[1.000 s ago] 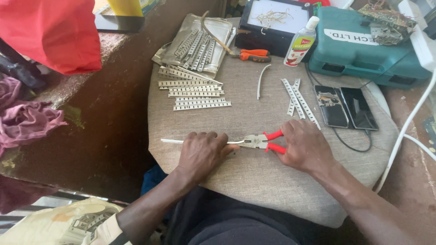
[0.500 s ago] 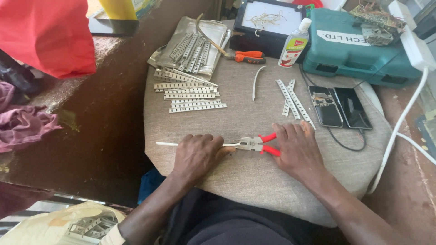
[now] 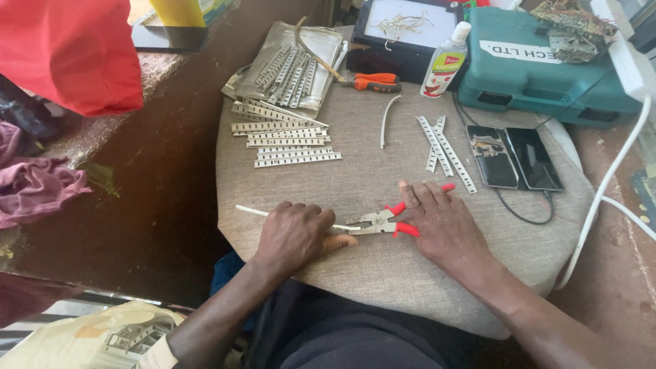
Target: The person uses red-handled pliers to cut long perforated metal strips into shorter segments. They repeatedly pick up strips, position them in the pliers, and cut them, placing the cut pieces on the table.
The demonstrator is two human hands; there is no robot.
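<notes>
Head view: work looks mid-way, by my read. Cut metal strips (image 3: 290, 140) stacked nr far-left edge of the table (image 3: 383, 287), a few more strips (image 3: 447, 147) mid-right. White rod (image 3: 254, 212) lies nr front edge, tip in pliers (image 3: 383, 222). Left hand (image 3: 294, 236) curled, pressing rod flat. Right hand (image 3: 444, 222) spread over red pliers handles, fingers flat; handles not squeezed.

Coarse matt woven cloth covers the desk (image 3: 383, 287), on which lie pliers (image 3: 381, 222) of dull metal with glossy red, probably plastic, grips and matt pale metal strips (image 3: 290, 140).
</notes>
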